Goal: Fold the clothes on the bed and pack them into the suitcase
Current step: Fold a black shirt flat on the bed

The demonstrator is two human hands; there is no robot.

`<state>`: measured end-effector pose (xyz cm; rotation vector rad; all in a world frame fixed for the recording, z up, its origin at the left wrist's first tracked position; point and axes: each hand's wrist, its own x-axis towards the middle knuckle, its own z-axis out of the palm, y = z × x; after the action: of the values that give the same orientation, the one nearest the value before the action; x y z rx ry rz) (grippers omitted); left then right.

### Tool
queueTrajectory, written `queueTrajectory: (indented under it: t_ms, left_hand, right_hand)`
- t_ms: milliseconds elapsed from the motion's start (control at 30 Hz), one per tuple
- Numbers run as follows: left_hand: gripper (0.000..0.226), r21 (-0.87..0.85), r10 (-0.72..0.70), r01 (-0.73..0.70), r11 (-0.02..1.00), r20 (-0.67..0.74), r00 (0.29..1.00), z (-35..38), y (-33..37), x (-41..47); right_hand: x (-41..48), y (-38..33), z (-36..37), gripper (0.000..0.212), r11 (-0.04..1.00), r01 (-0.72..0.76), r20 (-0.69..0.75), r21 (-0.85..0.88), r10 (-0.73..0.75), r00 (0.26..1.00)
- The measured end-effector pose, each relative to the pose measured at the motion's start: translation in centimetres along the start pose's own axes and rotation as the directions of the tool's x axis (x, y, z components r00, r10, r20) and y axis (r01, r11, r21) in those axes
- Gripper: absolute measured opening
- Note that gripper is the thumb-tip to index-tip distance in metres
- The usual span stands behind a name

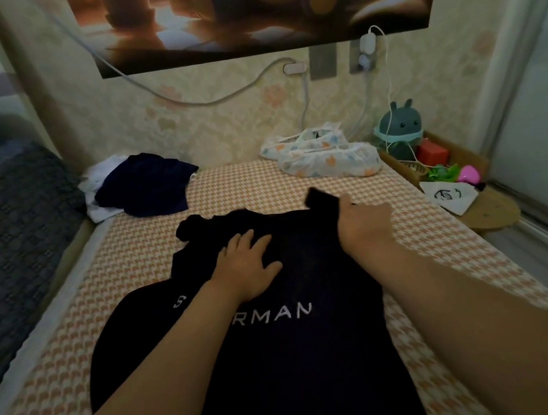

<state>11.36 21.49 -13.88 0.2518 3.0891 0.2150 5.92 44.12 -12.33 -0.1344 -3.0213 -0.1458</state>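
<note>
The left hand (248,265) lies flat on the black shirt (301,359), fingers spread, its grip apart and pressing the cloth down. The right hand (364,227) reaches further, its grip clamped on the shirt's far right sleeve (319,198), which stands lifted. The shirt is spread mid-bed (245,183) on orange-checked bedding. A pile of clothes (142,185) sits at the far left corner, below a poster (258,9) on flowered wallpaper (221,127).

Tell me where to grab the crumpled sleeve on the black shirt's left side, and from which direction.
Pinch the crumpled sleeve at its outer edge, coming from the left over the bedsheet. It lies bunched beyond the left hand, which presses flat on the black shirt; the right hand grips the opposite sleeve.
</note>
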Motion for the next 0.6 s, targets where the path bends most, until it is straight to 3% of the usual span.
queueTrajectory:
  t_ms: [67, 133, 200, 267, 333, 367, 433, 500, 600]
  left_hand:
    - [0.072, 0.011, -0.002, 0.001, 1.000, 0.086, 0.996, 0.4, 0.6, 0.7]
    - [0.073, -0.004, 0.016, -0.016, 1.000, 0.184, 0.983, 0.9, 1.6, 1.3]
    - [0.072, 0.002, 0.008, -0.009, 1.000, 0.224, 0.975, 1.1, 2.4, 1.7]
    - [0.070, 0.017, 0.002, -0.005, 1.000, 0.204, 0.979, 0.9, 2.6, 1.9]
    - [0.063, -0.042, 0.029, -0.022, 0.999, 0.167, 0.986, 0.4, 1.9, 2.2]
    - [0.055, -0.109, 0.049, -0.036, 0.993, 0.123, 0.991, 0.1, 1.2, 2.4]
    - [0.036, -0.180, 0.064, -0.071, 0.981, -0.047, 0.997, -0.7, -0.9, 2.7]
    - [0.026, -0.141, 0.022, -0.064, 0.988, -0.278, 0.960, -1.4, -3.3, 2.7]
    - [0.029, -0.156, -0.102, 0.024, 0.988, -0.518, 0.849, -2.0, -6.9, 2.6]
  right_hand:
    - [0.0, 1.8, 0.3, 0.067, 0.976, -0.105, 0.100, -0.190, 0.126, 0.987]
    - [-0.1, 2.3, 0.4, 0.084, 0.949, -0.070, 0.060, -0.307, 0.093, 0.994]
    - [0.1, 1.6, 0.6, 0.080, 0.952, 0.192, -0.070, -0.240, -0.214, 0.974]
    - [0.3, 0.2, 1.0, 0.070, 0.858, 0.509, -0.033, -0.075, -0.512, 0.858]
    - [0.2, -1.5, 1.3, 0.061, 0.840, 0.536, 0.142, 0.085, -0.543, 0.828]
    - [0.3, -2.2, 1.4, 0.058, 0.869, 0.480, 0.213, 0.121, -0.495, 0.842]
    - [0.4, -3.4, 1.3, 0.053, 0.910, 0.406, 0.218, 0.080, -0.414, 0.884]
    - [0.6, -4.7, 0.8, 0.044, 0.918, 0.395, 0.095, 0.012, -0.395, 0.914]
    - [1.2, -7.3, 0.5, 0.027, 0.893, 0.403, -0.146, 0.200, -0.379, 0.914]
